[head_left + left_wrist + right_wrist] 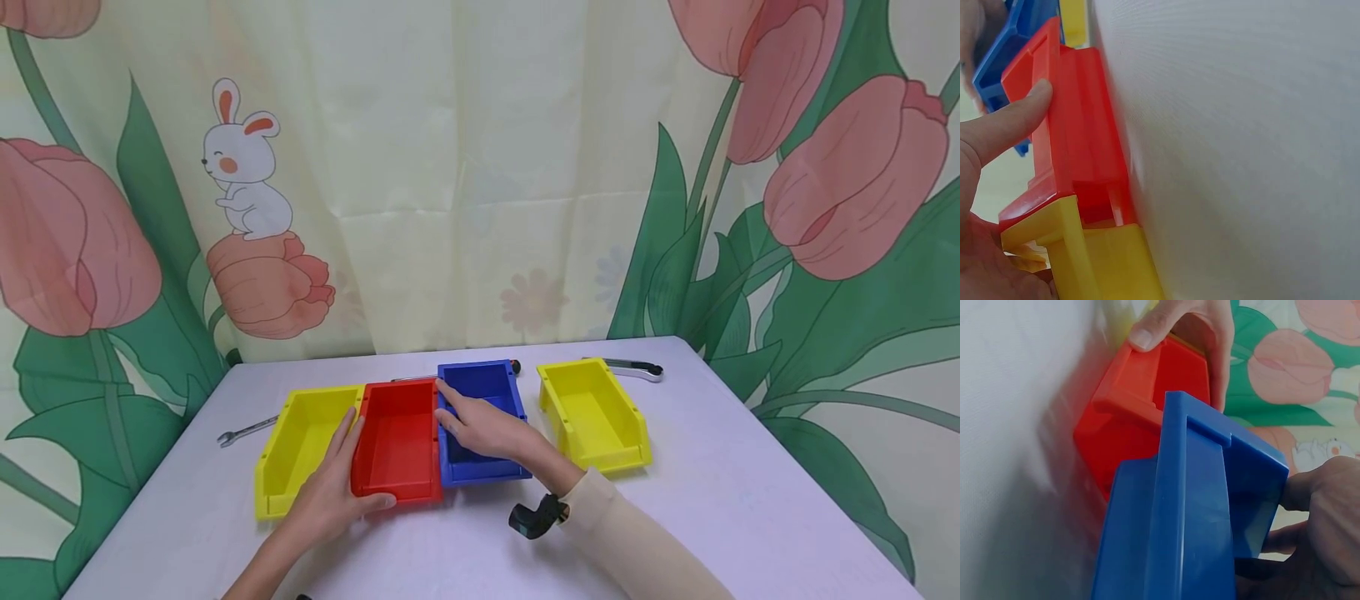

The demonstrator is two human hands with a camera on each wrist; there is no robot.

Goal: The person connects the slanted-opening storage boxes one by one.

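Note:
A red bin (399, 442) stands between a yellow bin (296, 450) on its left and a blue bin (483, 471) on its right. My left hand (330, 496) grips the red bin's near left corner, thumb (1019, 119) on its front edge and fingers along the side by the yellow bin. Reaching across the blue bin, my right hand (487, 425) holds its left wall, next to the red bin. In the right wrist view the hand (1329, 525) shows at the blue bin's side. Some fingertips are hidden behind the walls.
Another yellow bin (596, 412) stands apart on the right. A wrench (246, 430) lies at the left. Behind the bins are a dark-handled tool (515, 366), partly hidden, and metal tools (633, 368) at the back right. A printed curtain (465, 183) hangs behind the white table (720, 500).

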